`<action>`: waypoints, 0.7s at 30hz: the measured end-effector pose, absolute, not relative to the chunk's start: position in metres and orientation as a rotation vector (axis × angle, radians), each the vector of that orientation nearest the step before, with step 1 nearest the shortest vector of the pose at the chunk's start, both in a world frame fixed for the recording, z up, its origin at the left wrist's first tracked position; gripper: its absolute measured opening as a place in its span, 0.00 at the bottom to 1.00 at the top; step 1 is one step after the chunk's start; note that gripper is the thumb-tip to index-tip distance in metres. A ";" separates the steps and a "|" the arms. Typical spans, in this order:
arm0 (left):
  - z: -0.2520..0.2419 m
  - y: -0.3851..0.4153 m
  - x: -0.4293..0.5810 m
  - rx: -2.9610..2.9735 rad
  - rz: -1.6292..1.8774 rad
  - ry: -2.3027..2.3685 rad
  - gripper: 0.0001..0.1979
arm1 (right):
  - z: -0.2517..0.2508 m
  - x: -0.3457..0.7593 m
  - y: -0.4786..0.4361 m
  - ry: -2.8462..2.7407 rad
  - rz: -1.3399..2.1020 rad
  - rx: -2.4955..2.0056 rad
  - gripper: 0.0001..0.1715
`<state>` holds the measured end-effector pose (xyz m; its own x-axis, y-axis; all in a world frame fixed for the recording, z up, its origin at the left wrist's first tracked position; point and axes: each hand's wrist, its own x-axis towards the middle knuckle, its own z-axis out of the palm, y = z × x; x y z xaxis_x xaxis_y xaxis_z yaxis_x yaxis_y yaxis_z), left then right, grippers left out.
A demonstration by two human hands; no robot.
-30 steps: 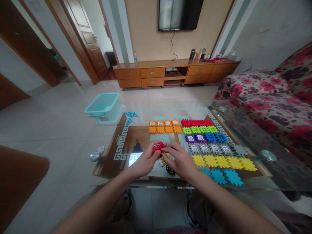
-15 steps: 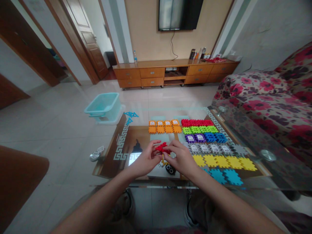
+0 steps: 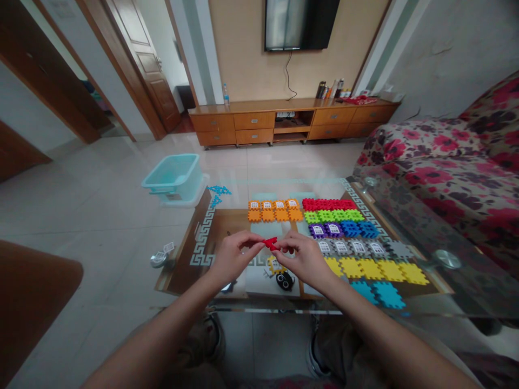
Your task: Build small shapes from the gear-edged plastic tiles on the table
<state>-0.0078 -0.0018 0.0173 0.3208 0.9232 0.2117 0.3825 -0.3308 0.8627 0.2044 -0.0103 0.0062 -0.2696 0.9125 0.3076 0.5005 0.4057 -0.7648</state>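
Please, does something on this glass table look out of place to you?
Yes: small blue interlocking pieces lie beside the teal plastic basket, away from the neat coloured rows. They look stray, because most other pieces are sorted by colour. I cannot tell what they rest on.

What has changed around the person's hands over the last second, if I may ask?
The left hand and right hand have drawn apart, both still gripping the red interlocking plastic piece, which now looks narrower, perhaps turned. Nothing was let go. The orange tiles and yellow tiles stayed put.
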 end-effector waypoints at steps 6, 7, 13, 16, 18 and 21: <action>0.020 -0.002 -0.008 1.907 0.956 1.128 0.10 | 0.006 0.204 -0.011 -1.951 0.683 -1.191 0.06; 0.020 -0.002 -0.009 1.913 0.954 1.129 0.10 | 0.006 0.204 -0.011 -1.955 0.682 -1.190 0.06; 0.019 -0.003 -0.008 1.922 0.958 1.144 0.09 | 0.005 0.204 -0.011 -1.964 0.704 -1.197 0.06; 0.019 -0.003 -0.008 1.928 0.952 1.151 0.09 | 0.005 0.204 -0.011 -1.962 0.693 -1.188 0.06; 0.019 -0.002 -0.009 1.931 0.949 1.156 0.09 | 0.005 0.204 -0.010 -1.957 0.688 -1.186 0.06; 0.019 -0.003 -0.008 1.936 0.946 1.149 0.09 | 0.005 0.205 -0.010 -1.949 0.685 -1.190 0.05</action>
<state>-0.0084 -0.0029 0.0187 0.3441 0.9080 0.2391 0.4092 -0.3742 0.8322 0.2045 -0.0104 0.0053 -0.2962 0.9021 0.3138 0.5073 0.4270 -0.7486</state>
